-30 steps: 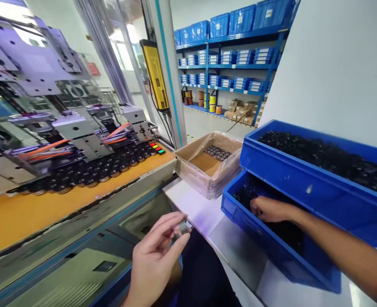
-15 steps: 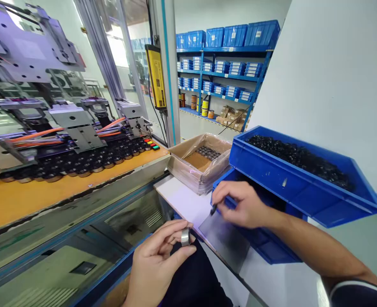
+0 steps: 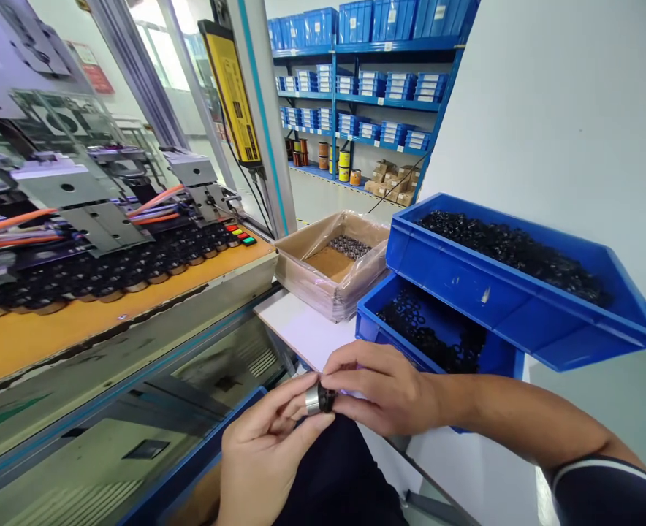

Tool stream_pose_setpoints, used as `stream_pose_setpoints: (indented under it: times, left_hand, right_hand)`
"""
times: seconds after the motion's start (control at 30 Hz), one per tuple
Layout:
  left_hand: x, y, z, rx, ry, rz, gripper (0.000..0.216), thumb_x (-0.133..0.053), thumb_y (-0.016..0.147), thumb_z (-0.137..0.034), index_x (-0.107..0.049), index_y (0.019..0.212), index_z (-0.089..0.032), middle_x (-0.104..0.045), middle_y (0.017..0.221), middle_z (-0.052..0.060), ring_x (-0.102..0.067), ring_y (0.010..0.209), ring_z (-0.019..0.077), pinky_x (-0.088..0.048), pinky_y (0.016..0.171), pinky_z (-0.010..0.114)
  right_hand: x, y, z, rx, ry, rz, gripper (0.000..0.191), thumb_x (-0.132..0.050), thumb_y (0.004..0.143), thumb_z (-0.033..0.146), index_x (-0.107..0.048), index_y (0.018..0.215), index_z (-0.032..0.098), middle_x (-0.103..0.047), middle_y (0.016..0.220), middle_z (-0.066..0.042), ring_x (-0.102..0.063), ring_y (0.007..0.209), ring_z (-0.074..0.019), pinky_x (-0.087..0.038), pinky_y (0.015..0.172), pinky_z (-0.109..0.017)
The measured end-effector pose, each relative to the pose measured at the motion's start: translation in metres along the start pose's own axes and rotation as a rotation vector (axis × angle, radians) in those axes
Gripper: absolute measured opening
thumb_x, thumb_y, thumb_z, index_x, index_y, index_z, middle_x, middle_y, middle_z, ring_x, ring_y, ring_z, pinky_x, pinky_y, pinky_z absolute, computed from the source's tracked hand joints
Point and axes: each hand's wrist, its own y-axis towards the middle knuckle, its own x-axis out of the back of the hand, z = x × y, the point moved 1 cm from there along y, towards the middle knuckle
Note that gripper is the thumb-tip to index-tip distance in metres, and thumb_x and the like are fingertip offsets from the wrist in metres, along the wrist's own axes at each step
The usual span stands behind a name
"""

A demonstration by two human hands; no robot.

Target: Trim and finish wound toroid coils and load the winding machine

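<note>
Between the thumb and fingers of my left hand (image 3: 271, 438) is a short silver metal ring (image 3: 312, 399). My right hand (image 3: 378, 387) pinches a small black plastic part (image 3: 327, 398) against the ring's right-hand opening. The fingertips of both hands nearly meet around the two pieces. How far the black part sits inside the ring is hidden by my fingers. Behind my right hand, a lower blue bin (image 3: 370, 325) holds many loose black ring-shaped parts.
An upper blue bin (image 3: 520, 307) full of black parts overhangs the lower one. A plastic-lined cardboard box (image 3: 306, 274) with metal rings stands on the white table (image 3: 290, 318). At left, a machine (image 3: 98, 226) rises behind rows of black-topped parts on an orange surface (image 3: 137, 314).
My right hand has come from beside the lower bin, bringing the black part to the metal ring. My left hand still grips the ring. The camera view has shifted slightly.
</note>
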Motion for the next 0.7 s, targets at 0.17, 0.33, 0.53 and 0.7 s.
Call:
stream_pose_setpoints:
  times: [0.17,0.33,0.53,0.7]
  left_hand:
    - [-0.001,-0.005,-0.002,0.13,-0.06,-0.065,0.039,-0.094,0.056,-0.036,-0.082,0.091,-0.025,-0.08,0.076,0.003,-0.077,0.067,0.0198,-0.064,0.07,0.024]
    - [-0.003,-0.007,-0.007,0.179,-0.037,-0.043,0.043,-0.095,0.052,-0.041,-0.082,0.089,-0.023,-0.08,0.075,0.005,-0.077,0.066,0.0221,-0.065,0.066,0.028]
    - [0.002,-0.001,-0.002,0.193,-0.093,0.034,0.04,-0.096,0.053,-0.035,-0.083,0.089,-0.024,-0.081,0.076,0.006,-0.078,0.068,0.0241,-0.065,0.067,0.029]
    - [0.013,0.008,0.005,0.147,-0.125,0.208,0.038,-0.092,0.058,-0.018,-0.083,0.093,-0.027,-0.081,0.078,0.005,-0.077,0.064,0.0202,-0.062,0.061,0.021]
  right_hand:
    - [0.001,0.001,0.002,0.022,-0.051,0.023,0.01,-0.058,0.096,0.016,-0.061,0.104,0.011,-0.067,0.097,-0.01,-0.063,0.085,-0.0125,-0.059,0.072,-0.023]
    - [0.001,0.002,0.002,0.05,-0.011,0.003,0.009,-0.061,0.094,0.014,-0.064,0.1,0.008,-0.067,0.094,-0.012,-0.062,0.082,-0.0129,-0.058,0.072,-0.024]
    - [0.002,0.0,-0.002,0.161,-0.044,0.012,0.012,-0.06,0.093,0.012,-0.065,0.102,0.005,-0.066,0.094,-0.013,-0.064,0.09,-0.0159,-0.06,0.081,-0.029]
    - [0.0,-0.004,-0.002,0.212,-0.103,0.004,0.016,-0.056,0.095,0.014,-0.066,0.103,0.004,-0.067,0.094,-0.011,-0.064,0.09,-0.0163,-0.059,0.082,-0.027]
